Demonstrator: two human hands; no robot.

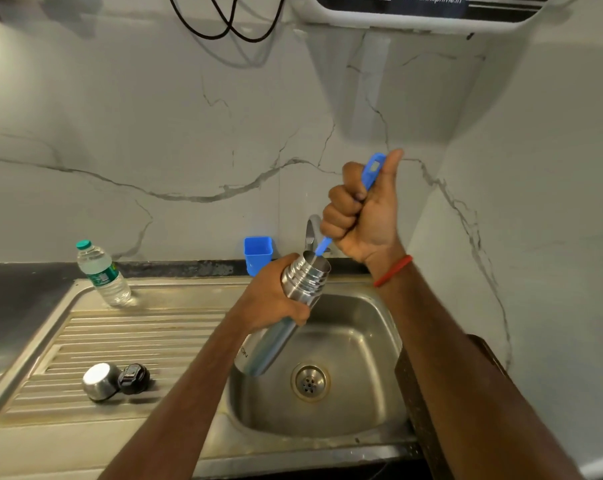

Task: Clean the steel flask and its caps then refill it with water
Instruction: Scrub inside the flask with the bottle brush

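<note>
The steel flask (275,337) is tilted over the sink basin (358,403), mouth up and to the right. My left hand (272,299) grips it just below the threaded neck. My right hand (362,216) is fisted round the blue handle of a bottle brush (371,171), thumb up. The brush's shaft enters the flask's mouth and its bristle end is hidden inside. On the ribbed drainboard at the left lie a steel cup cap (99,381) and a black inner cap (133,377), touching each other.
A small plastic water bottle (102,277) with a green cap stands at the drainboard's back left. A blue plastic holder (257,252) sits against the marble wall behind the sink, next to the tap (312,230). A water purifier (431,12) hangs above.
</note>
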